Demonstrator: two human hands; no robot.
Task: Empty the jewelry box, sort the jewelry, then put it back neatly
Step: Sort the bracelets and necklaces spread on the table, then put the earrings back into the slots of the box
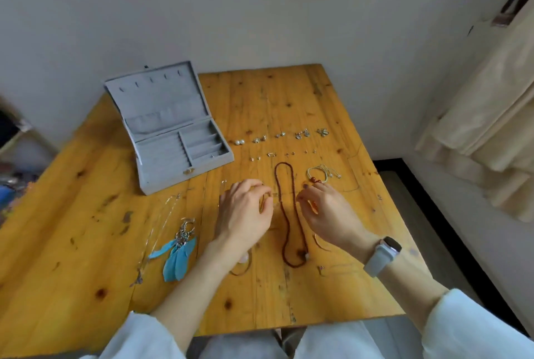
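The grey jewelry box [161, 139] stands open at the table's back left, its compartments nearly bare. A dark red bead necklace [290, 214] lies stretched out between my hands. My left hand [245, 211] hovers just left of it with fingers curled; whether it pinches a thin chain is unclear. My right hand [326, 211] is just right of the necklace, fingertips pinched near a fine strand. Pairs of earrings [281, 136] lie in rows behind. A cord bracelet with red beads [318, 175] lies beyond my right hand. Blue feather earrings [179, 251] rest at the front left.
The wooden table [289, 92] stands against a white wall. A thin silver chain [161, 222] lies left of the feather earrings. Thin bangles [322, 243] lie near my wrists. A cream curtain [491, 127] hangs to the right. My right wrist wears a watch [383, 254].
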